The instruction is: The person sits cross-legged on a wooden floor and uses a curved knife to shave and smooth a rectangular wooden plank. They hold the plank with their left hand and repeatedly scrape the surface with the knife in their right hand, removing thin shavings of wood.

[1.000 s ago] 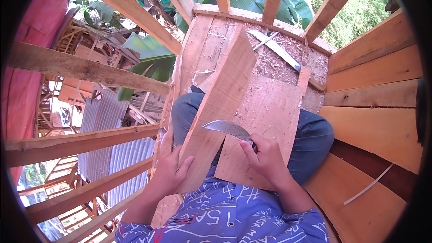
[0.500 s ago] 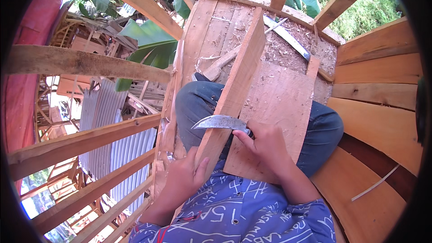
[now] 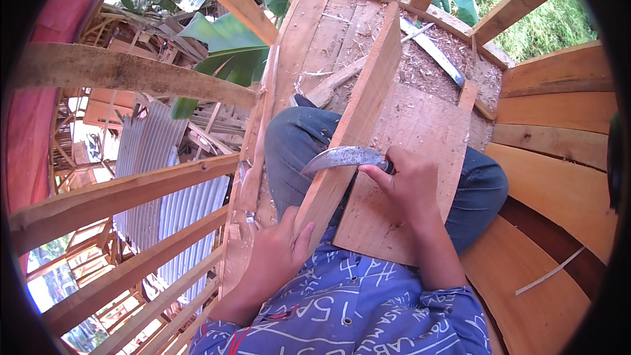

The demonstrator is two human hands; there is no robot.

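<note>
A long wooden plank stands on edge, sloping from my waist away over my left knee. My left hand is closed around its near end, thumb on the right face. In my right hand is a curved knife, gripped by its dark handle. Its blade lies across the plank's upper edge, with the tip past the left side. Beneath my right hand a wide flat board rests over my lap.
A machete lies among wood shavings beyond the board, near a wooden offcut. Wooden slats rail the left side, and a plank wall stands on the right. A thin wooden strip rests against that wall.
My right hand and the knife have moved slightly right along with the plank and board. More of the knife's handle shows. The whole view has shifted a little.
</note>
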